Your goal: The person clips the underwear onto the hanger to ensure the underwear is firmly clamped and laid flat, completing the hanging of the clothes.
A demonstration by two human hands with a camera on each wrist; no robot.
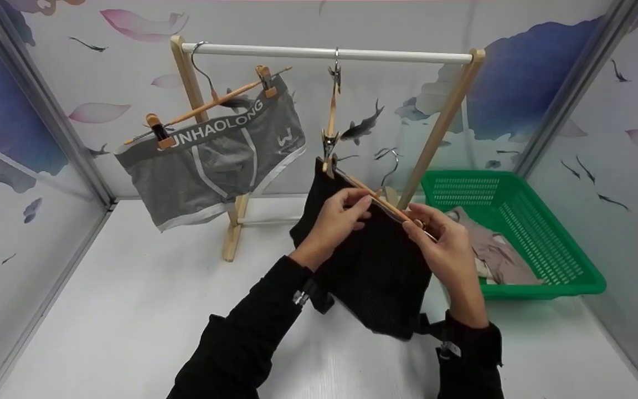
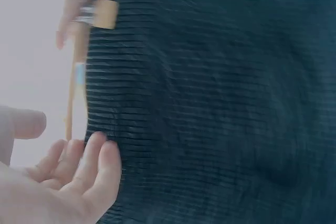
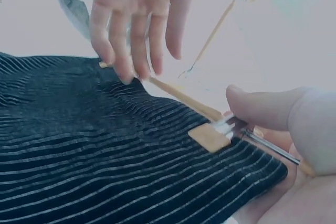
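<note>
The black ribbed garment (image 1: 374,271) hangs in mid-air just in front of the rack, waistband up, its lower edge toward the person. Its hanger (image 1: 395,210) lies along that waistband, the long axis slanting from far left down to near right. From over here, what seems to matter most is how the hook (image 1: 395,164) stands: it rises from the bar between the two hands, on the rack's side, well below the white rail (image 1: 396,56).

The right hand (image 1: 447,239) is nearer the hanger's lower end, its grip narrow there, thumb and fingers pinching the clip (image 3: 210,137) at that corner. The left hand (image 1: 336,217) is around the middle of the waistband; the left wrist view shows its thumb apart and its fingers resting loosely against the cloth.

Beyond the garment's far corner, a second hanger (image 1: 332,108) dangles edge-on from the rail, its lower clip so close that I can't tell whether they touch. Farther left hang the grey briefs (image 1: 225,160). On the right, the green basket (image 1: 551,289) crowds the right hand's side, with pale clothes (image 1: 499,252) inside. The roomiest side looks to be the front left, over the white counter (image 1: 147,293).
</note>
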